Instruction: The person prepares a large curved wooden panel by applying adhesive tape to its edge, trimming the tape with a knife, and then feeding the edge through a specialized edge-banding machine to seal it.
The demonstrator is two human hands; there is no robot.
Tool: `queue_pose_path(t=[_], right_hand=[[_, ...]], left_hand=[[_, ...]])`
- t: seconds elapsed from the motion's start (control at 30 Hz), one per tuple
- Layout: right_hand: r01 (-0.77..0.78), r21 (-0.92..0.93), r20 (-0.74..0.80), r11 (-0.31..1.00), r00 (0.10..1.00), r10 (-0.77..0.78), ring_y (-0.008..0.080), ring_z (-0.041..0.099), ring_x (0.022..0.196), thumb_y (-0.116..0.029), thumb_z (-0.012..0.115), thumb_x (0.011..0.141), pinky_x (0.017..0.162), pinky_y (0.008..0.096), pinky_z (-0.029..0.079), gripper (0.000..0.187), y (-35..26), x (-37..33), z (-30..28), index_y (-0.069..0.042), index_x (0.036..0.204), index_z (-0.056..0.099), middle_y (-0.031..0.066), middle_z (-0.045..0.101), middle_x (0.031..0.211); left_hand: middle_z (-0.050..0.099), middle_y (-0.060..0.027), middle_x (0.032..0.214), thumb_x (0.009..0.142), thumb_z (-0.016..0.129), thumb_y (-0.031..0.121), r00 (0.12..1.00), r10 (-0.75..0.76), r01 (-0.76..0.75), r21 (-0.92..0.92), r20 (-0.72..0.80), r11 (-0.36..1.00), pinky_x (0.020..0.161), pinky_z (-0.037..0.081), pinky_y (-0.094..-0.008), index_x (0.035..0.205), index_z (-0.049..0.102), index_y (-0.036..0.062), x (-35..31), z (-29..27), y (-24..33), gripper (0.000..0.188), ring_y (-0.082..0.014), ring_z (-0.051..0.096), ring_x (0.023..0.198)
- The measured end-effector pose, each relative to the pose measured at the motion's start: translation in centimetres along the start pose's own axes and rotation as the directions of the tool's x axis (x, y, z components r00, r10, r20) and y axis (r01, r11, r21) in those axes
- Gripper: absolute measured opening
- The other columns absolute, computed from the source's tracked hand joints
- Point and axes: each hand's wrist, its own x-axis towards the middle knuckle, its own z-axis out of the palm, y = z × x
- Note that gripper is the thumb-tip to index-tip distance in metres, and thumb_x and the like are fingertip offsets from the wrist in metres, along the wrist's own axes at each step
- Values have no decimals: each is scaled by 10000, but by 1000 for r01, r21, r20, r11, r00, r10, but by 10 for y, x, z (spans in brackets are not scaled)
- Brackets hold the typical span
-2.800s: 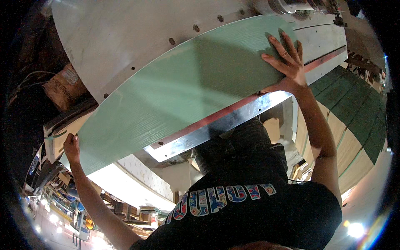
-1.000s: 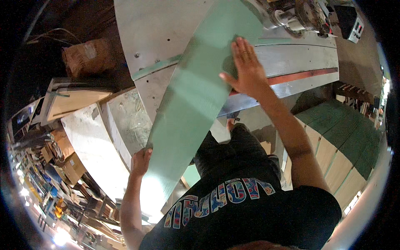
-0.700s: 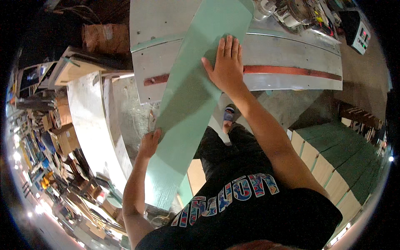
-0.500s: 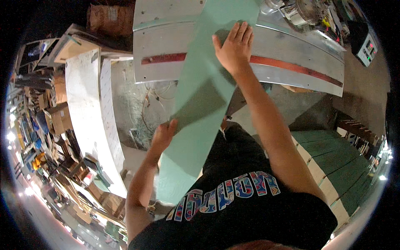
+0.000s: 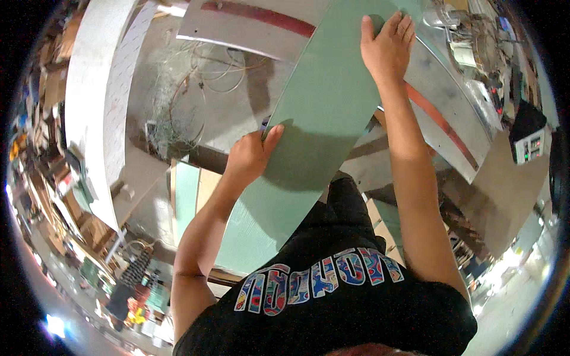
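Note:
A long pale green board (image 5: 314, 107) stretches away from my body, its far end over the metal work surface (image 5: 237, 32). My left hand (image 5: 249, 155) grips the board's left edge, thumb on top and the other fingers mostly hidden at the edge. Near the far right edge, my right hand (image 5: 389, 50) lies flat on the board's face with thumb and fingers stretched out. A shadow crosses the board between my hands. The board's near end reaches my black shirt.
A tall white panel (image 5: 89, 107) stands at the left. Thin looped hoses (image 5: 202, 77) lie on the grey floor. Another pale green board (image 5: 187, 196) is beside my left forearm. A control box (image 5: 530, 146) with lit buttons is at the right.
My view has turned, and the metal surface now sits higher and more slanted in the picture. Both hands and the board appear farther up and to the right, with their hold kept.

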Motion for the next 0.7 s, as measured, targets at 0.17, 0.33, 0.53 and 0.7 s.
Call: queue_pose_path(t=[0.17, 0.33, 0.53, 0.7], right_hand=[[219, 108, -87, 970, 974, -211, 533, 331, 1496, -559, 519, 1040, 1251, 557, 254, 844, 11, -43, -28, 117, 1530, 392, 367, 385, 1588], [146, 461, -39, 875, 989, -144, 493, 307, 1506, -376, 706, 1000, 1236, 560, 268, 842, 37, -157, -58, 81, 1577, 296, 351, 322, 1614], [-602, 754, 572, 265, 799, 188, 314, 369, 1435, -308, 751, 998, 1199, 455, 321, 901, 33, -331, -144, 26, 1615, 186, 231, 322, 1597], [-794, 586, 757, 160, 607, 241, 230, 529, 1210, -212, 728, 1016, 1088, 378, 396, 488, 59, -420, -171, 9, 1380, 490, 127, 579, 1333]], left_hand=[[680, -350, 819, 1046, 495, 654, 988, 8, -8, 7, -152, 1000, 754, 538, -573, 862, 707, -60, -9, 56, 1, 768, -538, 694, 872], [656, -330, 780, 1057, 468, 665, 990, -52, 44, -66, -131, 997, 780, 532, -503, 898, 708, -82, 2, 71, 38, 800, -449, 709, 839], [598, -310, 728, 1068, 470, 618, 986, 53, -74, -129, -158, 989, 732, 476, -537, 854, 637, -115, 20, 95, 62, 782, -374, 674, 722], [519, -221, 726, 1035, 484, 247, 777, 567, -326, 595, -274, 734, 589, 416, -479, 1308, 463, -62, 47, 137, 35, 413, -373, 556, 654]])
